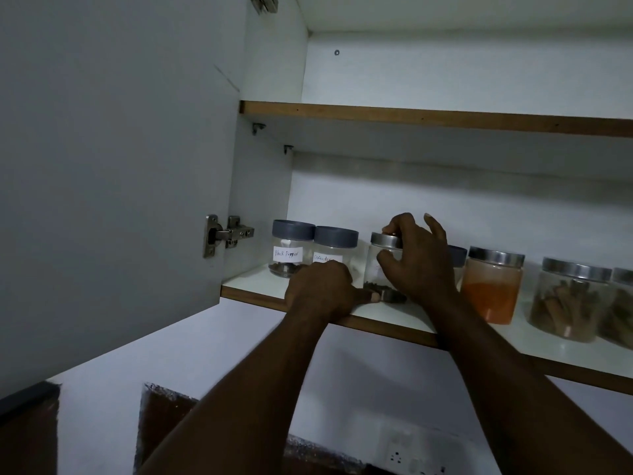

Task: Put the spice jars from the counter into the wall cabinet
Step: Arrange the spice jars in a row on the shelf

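The wall cabinet's lower shelf (394, 318) carries a row of spice jars. At the left stand a black pepper jar (291, 250) and a coriander jar (334, 246), both with grey lids. My right hand (419, 260) grips a clear jar with a silver lid (376, 265) that rests on the shelf with dark spice at its bottom. My left hand (323, 289) is curled on the shelf's front edge, its thumb touching that jar's base. Right of it are an orange powder jar (491, 289) and a cinnamon stick jar (568, 303).
The cabinet door (113, 166) stands open at the left on its hinge (227, 234). The upper shelf (428, 120) shows nothing on it. Another jar (621, 306) is cut off at the right edge. A wall socket (411, 452) sits below.
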`<state>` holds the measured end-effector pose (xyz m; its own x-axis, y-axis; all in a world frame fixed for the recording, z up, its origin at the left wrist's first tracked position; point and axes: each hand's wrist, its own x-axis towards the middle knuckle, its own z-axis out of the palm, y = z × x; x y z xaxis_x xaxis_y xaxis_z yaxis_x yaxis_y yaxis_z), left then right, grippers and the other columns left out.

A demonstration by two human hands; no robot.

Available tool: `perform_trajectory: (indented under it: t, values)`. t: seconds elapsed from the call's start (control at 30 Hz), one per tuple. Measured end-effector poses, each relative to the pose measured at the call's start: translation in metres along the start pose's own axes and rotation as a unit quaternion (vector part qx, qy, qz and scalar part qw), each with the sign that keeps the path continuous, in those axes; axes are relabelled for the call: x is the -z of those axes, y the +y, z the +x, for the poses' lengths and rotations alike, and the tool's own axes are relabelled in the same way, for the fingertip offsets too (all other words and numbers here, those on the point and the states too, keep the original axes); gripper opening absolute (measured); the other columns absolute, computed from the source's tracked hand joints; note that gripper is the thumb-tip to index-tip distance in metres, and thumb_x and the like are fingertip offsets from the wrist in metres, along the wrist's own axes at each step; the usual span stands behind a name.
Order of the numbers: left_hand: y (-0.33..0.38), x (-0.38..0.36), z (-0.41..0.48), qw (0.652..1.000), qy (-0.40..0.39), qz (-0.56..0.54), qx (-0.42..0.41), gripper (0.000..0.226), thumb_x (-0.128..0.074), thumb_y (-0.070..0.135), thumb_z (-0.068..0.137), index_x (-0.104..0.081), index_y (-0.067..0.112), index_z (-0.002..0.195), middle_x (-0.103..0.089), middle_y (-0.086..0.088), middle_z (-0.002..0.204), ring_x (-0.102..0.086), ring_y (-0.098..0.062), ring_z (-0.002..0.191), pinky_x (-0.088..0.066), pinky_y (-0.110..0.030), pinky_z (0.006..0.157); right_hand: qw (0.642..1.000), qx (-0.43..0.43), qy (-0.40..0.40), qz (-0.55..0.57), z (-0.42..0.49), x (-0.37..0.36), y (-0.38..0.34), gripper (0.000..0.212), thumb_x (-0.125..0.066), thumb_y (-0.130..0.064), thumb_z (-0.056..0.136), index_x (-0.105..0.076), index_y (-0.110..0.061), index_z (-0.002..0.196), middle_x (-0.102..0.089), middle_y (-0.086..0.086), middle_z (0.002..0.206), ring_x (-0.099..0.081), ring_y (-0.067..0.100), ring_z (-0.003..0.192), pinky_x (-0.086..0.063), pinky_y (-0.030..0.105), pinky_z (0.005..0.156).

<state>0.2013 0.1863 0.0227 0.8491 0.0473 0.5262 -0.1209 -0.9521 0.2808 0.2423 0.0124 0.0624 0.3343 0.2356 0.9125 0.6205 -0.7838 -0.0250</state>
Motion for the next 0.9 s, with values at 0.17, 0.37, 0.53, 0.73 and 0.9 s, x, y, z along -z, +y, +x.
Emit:
perform_trajectory:
  t: [0.17,0.37,0.53,0.73,0.9]
  values:
    - [-0.004,-0.007,0.006,1.000,-0.004,0.016,-0.021,0.065,-0.054,0.083,0.079,-0.074,0.029,0.111,-0.074,0.002,0.102,-0.065,-0.019,0.094,-0.051,-0.034,0.081,1.000,-0.001,-0.022,0.015,-0.004,0.004,-0.002,0.039,-0.061,-0.039,0.077,-0.055,-0.022,0.112,-0.069,-0.003,0.095,-0.063,0.019,0.094,-0.021,0.041,0.123]
    - [-0.005,-0.012,0.011,1.000,-0.003,-0.001,-0.008,0.059,-0.058,0.081,0.078,-0.074,0.037,0.114,-0.075,0.005,0.108,-0.065,-0.020,0.098,-0.051,-0.035,0.083,0.999,-0.017,-0.039,0.008,-0.008,0.007,0.002,0.046,-0.065,-0.048,0.083,-0.062,-0.022,0.121,-0.072,0.000,0.103,-0.064,0.024,0.105,-0.023,0.044,0.122]
    - [-0.005,-0.012,0.011,1.000,-0.002,0.006,-0.004,0.059,-0.056,0.080,0.079,-0.076,0.035,0.110,-0.075,0.005,0.101,-0.061,-0.017,0.087,-0.050,-0.033,0.077,0.999,0.000,-0.048,-0.004,-0.005,0.007,0.002,0.051,-0.064,-0.056,0.085,-0.066,-0.023,0.124,-0.074,-0.002,0.112,-0.066,0.019,0.107,-0.022,0.047,0.122]
    - [-0.003,-0.008,0.007,1.000,0.002,-0.003,0.010,0.057,-0.057,0.080,0.079,-0.078,0.033,0.105,-0.075,0.005,0.096,-0.063,-0.019,0.087,-0.054,-0.035,0.080,0.999,0.013,-0.048,-0.012,-0.005,0.007,0.000,0.059,-0.060,-0.061,0.086,-0.066,-0.022,0.130,-0.072,-0.001,0.124,-0.064,0.019,0.117,-0.019,0.043,0.122]
    - [0.000,-0.002,0.001,1.000,-0.002,-0.001,0.009,0.055,-0.058,0.076,0.081,-0.078,0.031,0.105,-0.075,0.004,0.098,-0.064,-0.019,0.092,-0.056,-0.039,0.085,0.999,-0.001,0.048,-0.017,-0.010,0.017,-0.001,0.045,-0.052,-0.046,0.099,-0.064,-0.018,0.133,-0.067,0.004,0.132,-0.056,0.024,0.127,-0.027,0.041,0.117]
